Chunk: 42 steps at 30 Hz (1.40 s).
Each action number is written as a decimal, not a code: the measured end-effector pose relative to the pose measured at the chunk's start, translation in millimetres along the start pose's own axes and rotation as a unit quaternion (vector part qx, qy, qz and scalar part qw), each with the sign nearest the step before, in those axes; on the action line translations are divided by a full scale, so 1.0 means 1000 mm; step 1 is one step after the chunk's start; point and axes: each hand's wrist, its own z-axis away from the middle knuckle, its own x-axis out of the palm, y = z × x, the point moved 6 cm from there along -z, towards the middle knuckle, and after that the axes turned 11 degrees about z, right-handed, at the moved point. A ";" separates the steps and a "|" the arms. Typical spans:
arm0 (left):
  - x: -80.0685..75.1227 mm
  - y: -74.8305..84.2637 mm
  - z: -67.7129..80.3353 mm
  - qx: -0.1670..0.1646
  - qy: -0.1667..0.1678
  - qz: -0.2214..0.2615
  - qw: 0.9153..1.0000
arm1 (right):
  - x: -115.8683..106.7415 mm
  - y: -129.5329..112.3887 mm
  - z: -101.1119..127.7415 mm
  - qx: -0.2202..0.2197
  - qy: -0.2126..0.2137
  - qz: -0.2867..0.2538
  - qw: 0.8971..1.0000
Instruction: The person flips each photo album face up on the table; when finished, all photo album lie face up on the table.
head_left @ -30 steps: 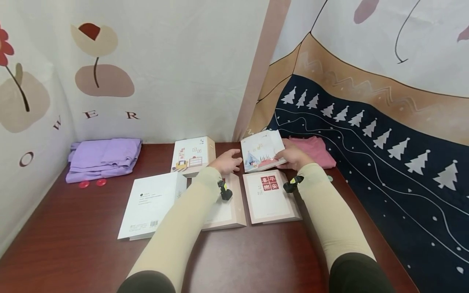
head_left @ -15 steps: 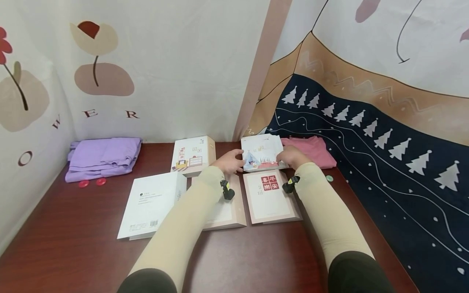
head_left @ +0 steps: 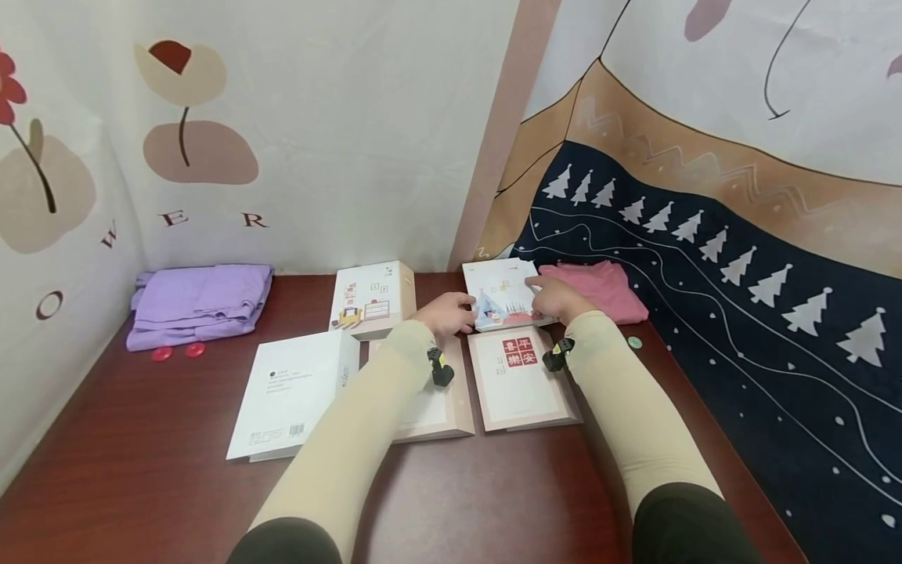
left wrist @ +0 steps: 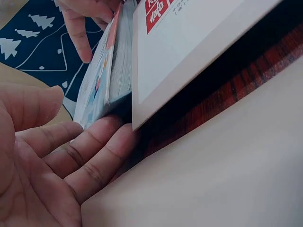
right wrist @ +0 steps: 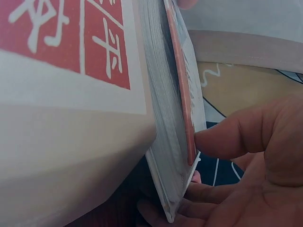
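A white picture-covered book (head_left: 502, 291) with a blue tent drawn on it lies at the back right, between my hands. My left hand (head_left: 447, 315) touches its left side, the fingers (left wrist: 97, 165) reaching to its lower corner in the left wrist view. My right hand (head_left: 558, 299) is at its right side. In the right wrist view, the right thumb (right wrist: 220, 141) is against the cover and the other fingers lie along the book's edge. Just in front sits a white book with red characters (head_left: 517, 384). My left forearm partly covers a pale book (head_left: 440, 399).
Another illustrated book (head_left: 372, 301) stands behind my left hand, and a white book (head_left: 296, 392) lies at the left. Folded purple cloth (head_left: 200, 305) and red discs (head_left: 195, 348) are far left. Pink cloth (head_left: 599, 290) and a green disc (head_left: 635, 342) are at the right.
The tent book came down from a tilt to lie flat behind the red-character book. My right hand let go its grip and its fingers straightened; my left hand shifted slightly right and nearer.
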 end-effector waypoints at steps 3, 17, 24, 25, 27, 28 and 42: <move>-0.002 -0.002 0.001 -0.007 0.002 -0.003 1.000 | 0.003 -0.002 0.000 -0.004 -0.011 0.005 1.000; -0.023 -0.010 0.004 -0.002 0.036 -0.017 0.999 | 0.020 -0.014 -0.013 -0.016 -0.031 0.044 0.998; -0.036 -0.011 0.010 -0.001 0.055 -0.078 0.995 | 0.025 -0.023 -0.014 -0.001 -0.039 0.024 0.999; -0.037 -0.010 0.012 0.001 0.056 -0.079 0.995 | 0.025 -0.025 -0.013 -0.002 -0.035 0.023 0.999; -0.041 -0.008 0.017 0.002 0.055 -0.065 0.996 | 0.024 -0.032 -0.011 -0.008 -0.022 0.015 1.000; -0.044 -0.007 0.020 0.003 0.055 -0.055 0.997 | 0.023 -0.037 -0.010 -0.017 -0.012 0.011 1.000; -0.137 -0.016 0.082 0.027 0.139 -0.059 0.988 | 0.051 -0.116 0.013 -0.101 -0.028 -0.077 0.991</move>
